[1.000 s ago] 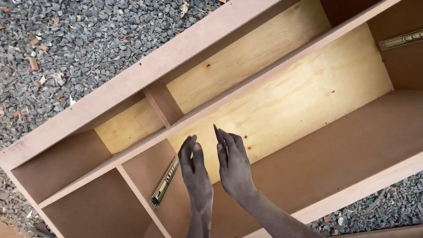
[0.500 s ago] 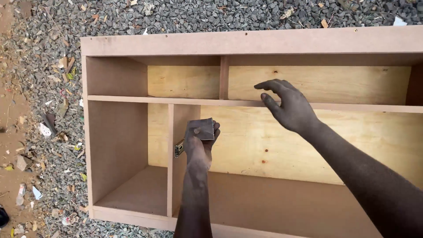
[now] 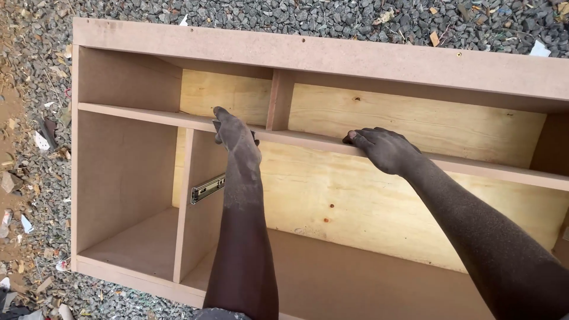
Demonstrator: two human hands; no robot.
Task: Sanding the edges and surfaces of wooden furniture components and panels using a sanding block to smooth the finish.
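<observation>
Left hand [image 3: 236, 135] and right hand [image 3: 382, 148] both grip the cabinet [image 3: 320, 56] shelf [image 3: 308, 141]; metal slide [image 3: 207, 188] inside

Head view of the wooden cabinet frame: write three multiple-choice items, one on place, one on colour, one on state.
1. Where does the right hand rest?
A. on the long shelf board
B. on the gravel
C. on the drawer slide

2. What colour is the back panel?
A. white
B. pale yellow
C. black

3. How does the cabinet frame lie?
A. upright
B. back down, open side up
C. open side down

Answers: 1 A, fingers curl over the board's edge. 2 B, yellowish plywood. 3 B, the camera looks down into its compartments.
</observation>
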